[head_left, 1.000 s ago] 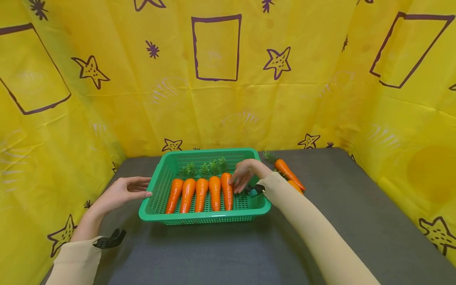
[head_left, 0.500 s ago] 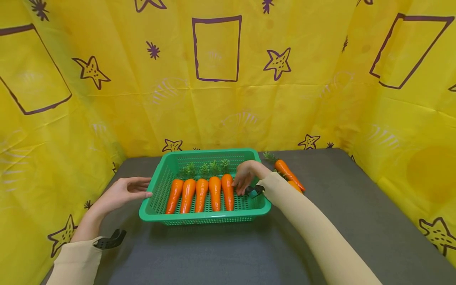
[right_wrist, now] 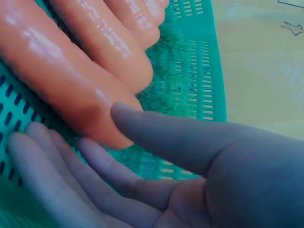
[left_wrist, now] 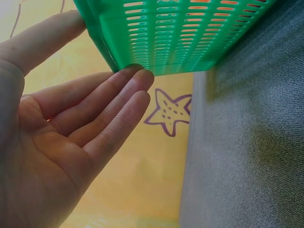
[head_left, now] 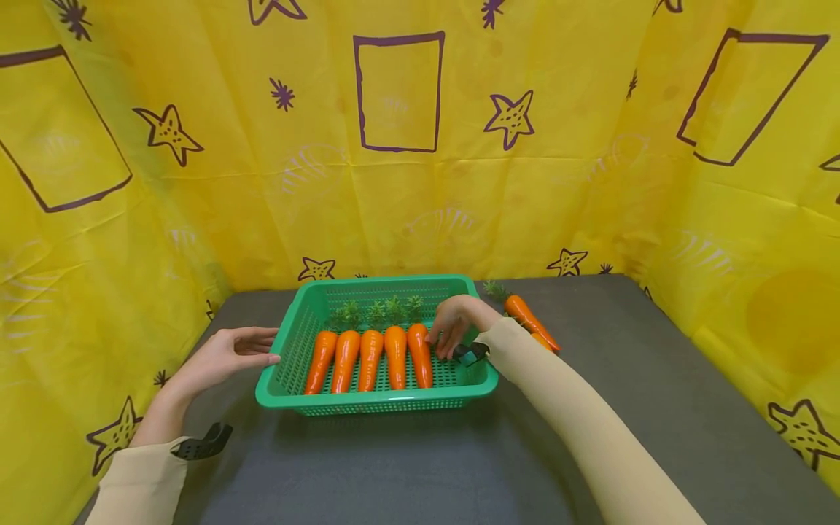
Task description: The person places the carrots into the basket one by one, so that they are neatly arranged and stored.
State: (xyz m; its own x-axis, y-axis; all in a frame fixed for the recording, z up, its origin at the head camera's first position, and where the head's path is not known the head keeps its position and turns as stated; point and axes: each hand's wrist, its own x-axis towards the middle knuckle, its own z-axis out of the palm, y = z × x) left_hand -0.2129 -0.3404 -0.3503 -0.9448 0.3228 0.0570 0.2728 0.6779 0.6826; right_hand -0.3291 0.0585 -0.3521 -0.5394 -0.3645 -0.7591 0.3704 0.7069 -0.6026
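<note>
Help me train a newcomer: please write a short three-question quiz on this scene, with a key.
1. How many carrots lie in the green basket?
2. True or false: in the green basket, the leafy tops point toward the yellow backdrop.
3. Which grip is inside the green basket?
A) left only
B) right only
C) both

Key:
1. Five.
2. True; the tips point toward the person.
3. B; the right grip is inside, beside the rightmost carrot, while the left grip is outside.
</note>
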